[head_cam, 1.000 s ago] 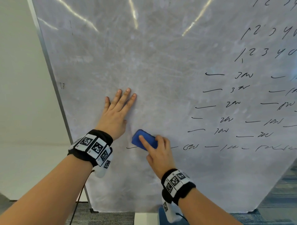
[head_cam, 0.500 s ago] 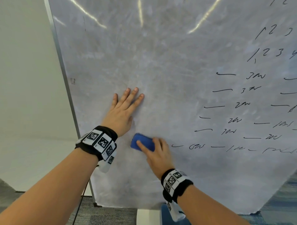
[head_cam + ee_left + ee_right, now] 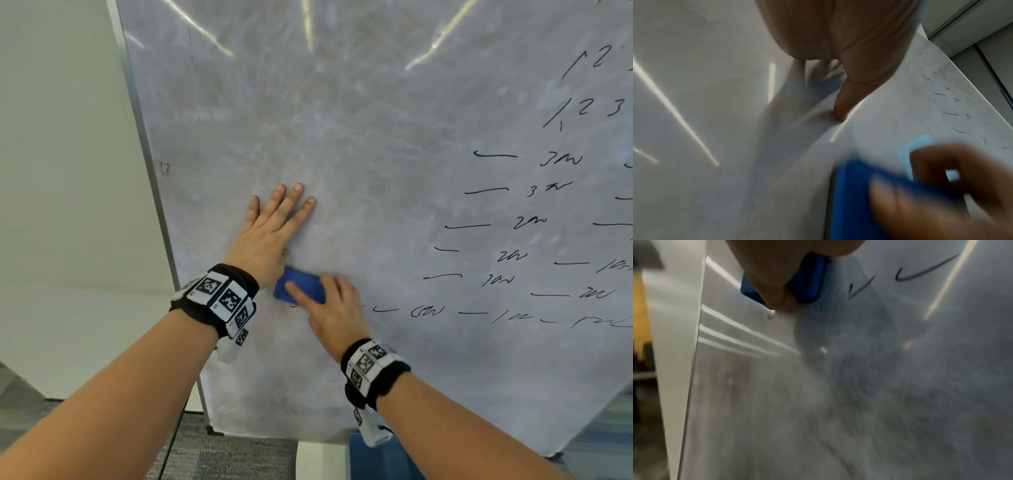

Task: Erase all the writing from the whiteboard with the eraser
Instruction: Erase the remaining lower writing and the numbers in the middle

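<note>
A pale wall [image 3: 61, 171] fills the left of the head view, grey-blue carpet [image 3: 219, 455] runs along the bottom, and the whiteboard [image 3: 359, 144] takes up the rest, its metal frame [image 3: 144, 144] slanting down from the upper left. The board's left and middle parts are smeared grey, with light streaks glinting near the top. Black writing [image 3: 534, 226] fills the right side: digits high up, and rows of dashes and scribbles below.

The eraser [image 3: 298, 289] sits flat on the board just below centre, at the left end of the lowest written row. It is a blue block with rounded corners, and its long axis runs left to right across the frame, tipped slightly down to the right. From the right wrist it shows a dark lower edge against the board [image 3: 812, 279]; from the left wrist it is a blurred blue shape [image 3: 859, 194].

The right hand [image 3: 329, 308] grips it, forefinger laid along its back and thumb curled round its near side. The left hand [image 3: 270, 236] lies spread flat on the board, fingers straight, holding nothing, its heel nearly touching the eraser.

Compared with a second ago, the eraser has slid left, nearer the left wrist. The short stroke that lay to its left then has gone.
</note>
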{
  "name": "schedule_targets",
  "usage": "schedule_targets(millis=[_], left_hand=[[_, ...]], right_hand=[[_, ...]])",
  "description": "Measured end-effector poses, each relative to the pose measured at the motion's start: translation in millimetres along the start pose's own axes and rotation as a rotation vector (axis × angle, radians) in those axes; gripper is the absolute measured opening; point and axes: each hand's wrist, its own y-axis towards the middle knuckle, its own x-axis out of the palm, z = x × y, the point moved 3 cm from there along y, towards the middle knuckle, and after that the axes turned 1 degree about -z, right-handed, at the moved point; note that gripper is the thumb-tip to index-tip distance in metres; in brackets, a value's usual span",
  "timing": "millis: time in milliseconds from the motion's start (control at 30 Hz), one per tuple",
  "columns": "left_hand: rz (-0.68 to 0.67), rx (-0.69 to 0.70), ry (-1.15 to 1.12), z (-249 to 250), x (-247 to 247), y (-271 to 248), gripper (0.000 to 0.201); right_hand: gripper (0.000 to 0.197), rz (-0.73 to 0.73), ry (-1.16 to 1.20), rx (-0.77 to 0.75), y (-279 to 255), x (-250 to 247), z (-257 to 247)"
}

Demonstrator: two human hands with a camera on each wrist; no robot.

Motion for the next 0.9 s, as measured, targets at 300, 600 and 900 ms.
schedule_targets(millis=[300, 600, 900], left_hand=[[0.024, 0.016, 0.042, -0.7, -2.5, -1.6, 0.106], [0.265, -0.025, 0.018, 25.5, -5.4, 2.7, 0.081], [0.213, 0.072, 0.049, 43.3, 0.6, 19.2, 0.082]], right_hand=[[0.074, -0.1, -0.164, -0.133, -63.0, 8.0, 38.1], [0.083, 0.021, -0.101, 0.055, -41.2, -12.1, 48.8], [0.081, 0.018, -0.176, 0.061, -55.1, -30.4, 79.3]])
